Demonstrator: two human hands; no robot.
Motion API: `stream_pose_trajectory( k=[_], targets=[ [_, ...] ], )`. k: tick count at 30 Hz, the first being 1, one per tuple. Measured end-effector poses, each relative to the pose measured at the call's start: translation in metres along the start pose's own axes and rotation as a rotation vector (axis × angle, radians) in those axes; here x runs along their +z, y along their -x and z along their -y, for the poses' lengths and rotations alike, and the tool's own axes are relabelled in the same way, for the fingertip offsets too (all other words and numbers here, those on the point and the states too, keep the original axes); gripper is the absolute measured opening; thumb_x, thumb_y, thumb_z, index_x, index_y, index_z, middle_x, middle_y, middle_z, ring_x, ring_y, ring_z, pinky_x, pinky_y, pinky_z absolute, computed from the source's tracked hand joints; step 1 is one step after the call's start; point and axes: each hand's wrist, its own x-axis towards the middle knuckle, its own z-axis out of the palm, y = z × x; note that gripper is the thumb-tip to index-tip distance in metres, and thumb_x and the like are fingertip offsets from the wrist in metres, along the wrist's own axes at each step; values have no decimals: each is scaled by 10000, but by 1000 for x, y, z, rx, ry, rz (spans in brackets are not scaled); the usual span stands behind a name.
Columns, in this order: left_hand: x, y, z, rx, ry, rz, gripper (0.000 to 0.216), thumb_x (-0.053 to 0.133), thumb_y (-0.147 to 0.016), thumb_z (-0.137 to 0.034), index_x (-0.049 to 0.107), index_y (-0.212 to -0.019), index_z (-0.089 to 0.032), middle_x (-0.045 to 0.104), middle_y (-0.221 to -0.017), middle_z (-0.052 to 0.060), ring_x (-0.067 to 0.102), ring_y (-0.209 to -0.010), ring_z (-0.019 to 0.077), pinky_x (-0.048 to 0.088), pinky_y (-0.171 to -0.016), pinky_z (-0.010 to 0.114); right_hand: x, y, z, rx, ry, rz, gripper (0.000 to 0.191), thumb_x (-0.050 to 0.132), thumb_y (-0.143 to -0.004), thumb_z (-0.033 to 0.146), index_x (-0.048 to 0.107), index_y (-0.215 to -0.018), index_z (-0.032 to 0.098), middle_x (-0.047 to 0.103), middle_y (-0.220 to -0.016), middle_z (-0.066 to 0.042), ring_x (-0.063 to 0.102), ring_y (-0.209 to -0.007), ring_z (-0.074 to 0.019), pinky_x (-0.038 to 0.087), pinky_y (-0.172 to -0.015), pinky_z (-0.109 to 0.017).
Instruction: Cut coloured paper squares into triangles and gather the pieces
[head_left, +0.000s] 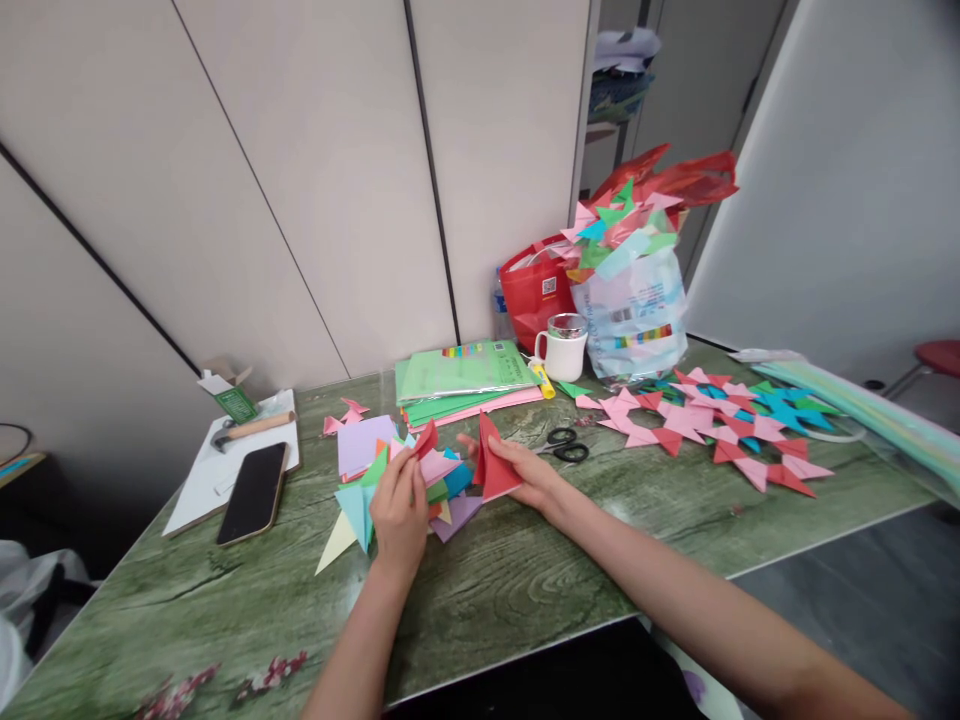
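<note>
My left hand [399, 510] pinches a small red folded paper piece [426, 438] above a heap of coloured folded papers [375, 480] on the green table [525, 580]. My right hand [525, 475] grips a larger red folded paper triangle [493, 465], held upright beside the heap. The two hands are close together, a few centimetres apart. Lilac paper squares [361, 442] lie just behind the heap.
A black phone [253, 492] and a hammer [247, 430] lie on a white board at left. Black scissors [564, 444], a stack of green paper [461, 378], a white mug [562, 348], bags of folded pieces [637, 290] and several finished paper stars [720, 425] lie behind and right.
</note>
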Motion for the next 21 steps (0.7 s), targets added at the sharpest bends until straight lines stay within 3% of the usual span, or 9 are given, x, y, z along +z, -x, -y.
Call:
stream_pose_trajectory(
  k=[4, 9, 13, 21],
  targets=[
    [-2, 1, -14, 46, 100, -29, 154, 485, -841, -113, 622, -899, -152, 680, -915, 78, 650, -839, 158, 523, -760, 290, 3, 2, 0, 22, -1, 25, 225, 679, -745, 254, 659, -930, 127, 681, -1050, -87, 661, -825, -164, 534, -737, -274],
    [-4, 2, -19, 58, 161, -31, 149, 508, -825, -103, 626, -896, -160, 669, -886, 64, 649, -796, 160, 523, -743, 295, 3, 3, -2, 59, 30, 22, 250, 729, -686, 278, 666, -862, 113, 725, -839, -84, 676, -707, -171, 534, -683, -283],
    [-1, 3, -20, 86, 233, 63, 205, 499, -824, -104, 604, -989, -165, 634, -970, 94, 621, -906, 182, 516, -801, 314, 4, 2, -3, 54, 55, 7, 255, 737, -675, 282, 666, -858, 119, 726, -795, -74, 681, -699, -165, 523, -723, -282],
    [-5, 3, -27, 46, 338, 276, 346, 455, -834, -142, 502, -1171, -204, 596, -1105, 98, 574, -1039, 192, 490, -868, 323, 3, 0, -9, 49, 95, -56, 266, 764, -637, 241, 666, -842, 103, 722, -709, -63, 669, -584, -146, 529, -612, -251]
  ],
)
